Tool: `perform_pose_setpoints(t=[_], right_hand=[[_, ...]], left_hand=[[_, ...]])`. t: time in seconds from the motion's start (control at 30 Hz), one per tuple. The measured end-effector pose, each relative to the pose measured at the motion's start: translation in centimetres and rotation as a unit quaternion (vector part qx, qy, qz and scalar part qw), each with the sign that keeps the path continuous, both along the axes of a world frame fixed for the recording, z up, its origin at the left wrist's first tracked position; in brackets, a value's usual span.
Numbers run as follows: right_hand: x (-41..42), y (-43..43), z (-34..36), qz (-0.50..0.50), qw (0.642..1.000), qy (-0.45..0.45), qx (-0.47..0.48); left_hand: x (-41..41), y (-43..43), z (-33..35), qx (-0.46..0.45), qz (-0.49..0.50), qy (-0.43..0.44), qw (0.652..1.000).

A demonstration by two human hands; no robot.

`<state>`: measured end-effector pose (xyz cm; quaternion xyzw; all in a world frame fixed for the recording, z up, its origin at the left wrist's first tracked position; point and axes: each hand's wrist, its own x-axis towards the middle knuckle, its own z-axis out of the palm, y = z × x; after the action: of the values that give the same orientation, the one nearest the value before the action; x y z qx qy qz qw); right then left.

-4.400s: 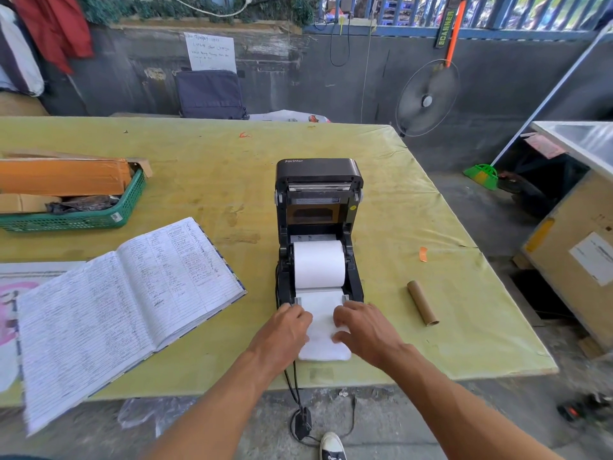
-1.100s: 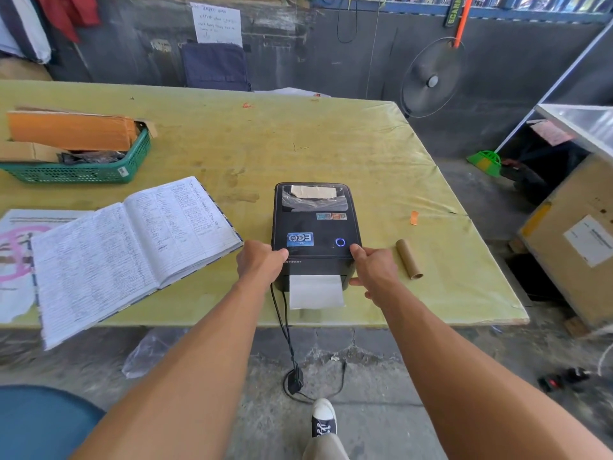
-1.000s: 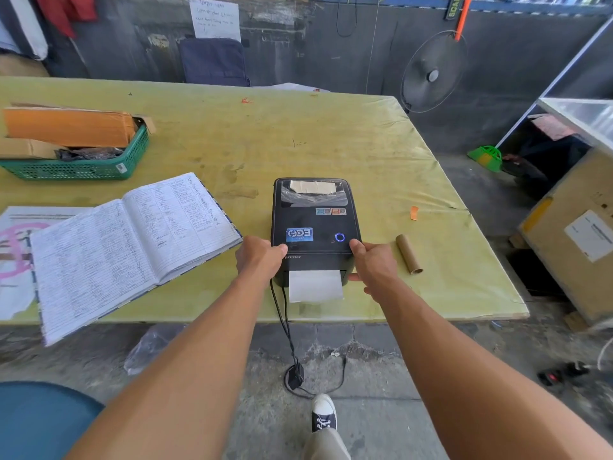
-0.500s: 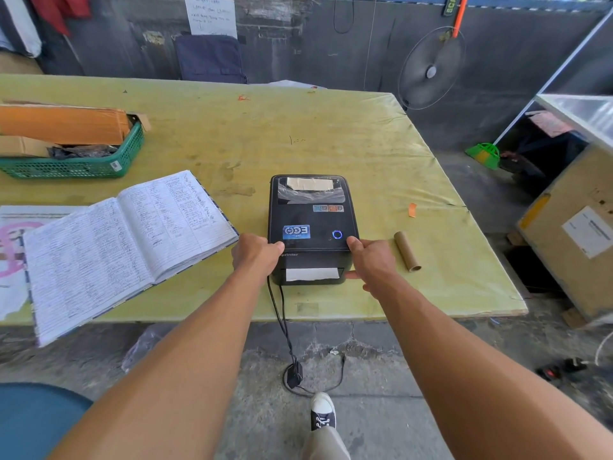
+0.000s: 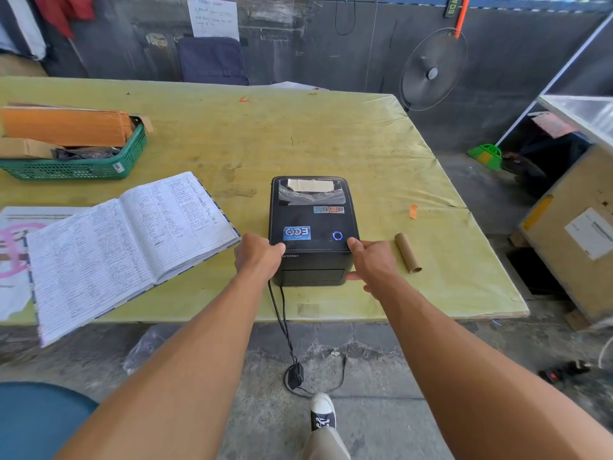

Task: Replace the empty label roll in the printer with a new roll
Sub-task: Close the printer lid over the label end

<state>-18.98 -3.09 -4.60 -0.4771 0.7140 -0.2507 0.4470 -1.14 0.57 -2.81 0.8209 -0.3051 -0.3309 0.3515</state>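
Observation:
The black label printer (image 5: 313, 224) stands near the front edge of the yellow-green table (image 5: 298, 137), its lid shut and a blue ring lit on top. No paper shows at its front slot. My left hand (image 5: 257, 257) grips the printer's front left corner. My right hand (image 5: 373, 263) grips its front right corner, thumb on the lid. The new roll is hidden inside. The empty brown cardboard core (image 5: 408, 252) lies on the table just right of my right hand.
An open handwritten ledger (image 5: 126, 240) lies left of the printer. A green basket (image 5: 83, 167) with cardboard boxes sits at far left. The printer's cable (image 5: 285, 330) hangs off the front edge to an adapter on the floor. A large cardboard box (image 5: 577, 234) stands right.
The lid went from open to shut. The white label strip hanging from the front slot drew back into the printer and no longer shows. My hands stay on the front corners.

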Motion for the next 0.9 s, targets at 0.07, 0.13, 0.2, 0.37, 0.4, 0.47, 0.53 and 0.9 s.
perform_pose_setpoints(t=[0.07, 0.13, 0.2, 0.37, 0.4, 0.47, 0.53, 0.9], right_hand=[[0.03, 0.01, -0.04, -0.001, 1.0, 0.002, 0.002], [0.07, -0.01, -0.07, -0.004, 1.0, 0.001, 0.003], [0.12, -0.08, -0.21, -0.006, 1.0, 0.0, 0.003], [0.14, -0.23, -0.43, -0.008, 1.0, -0.006, 0.005], [0.13, -0.27, -0.47, -0.009, 1.0, -0.006, 0.006], [0.11, -0.28, -0.52, -0.01, 1.0, -0.003, 0.007], [0.11, -0.28, -0.52, -0.01, 1.0, -0.003, 0.006], [0.06, -0.39, -0.74, -0.009, 1.0, -0.002, 0.004]], left_hand=[[0.01, 0.09, 0.11, -0.002, -0.004, -0.007, 1.0], [0.08, 0.05, 0.06, 0.001, -0.005, -0.012, 1.0], [0.08, 0.06, 0.11, 0.005, -0.009, -0.013, 1.0], [0.1, 0.01, 0.17, 0.015, -0.001, -0.004, 1.0], [0.13, -0.07, 0.04, 0.008, 0.002, 0.001, 1.0], [0.14, -0.13, -0.15, 0.003, 0.005, -0.004, 1.0], [0.24, -0.31, -0.54, 0.004, 0.004, -0.004, 1.0], [0.63, -0.37, -0.38, 0.006, -0.002, -0.001, 1.0]])
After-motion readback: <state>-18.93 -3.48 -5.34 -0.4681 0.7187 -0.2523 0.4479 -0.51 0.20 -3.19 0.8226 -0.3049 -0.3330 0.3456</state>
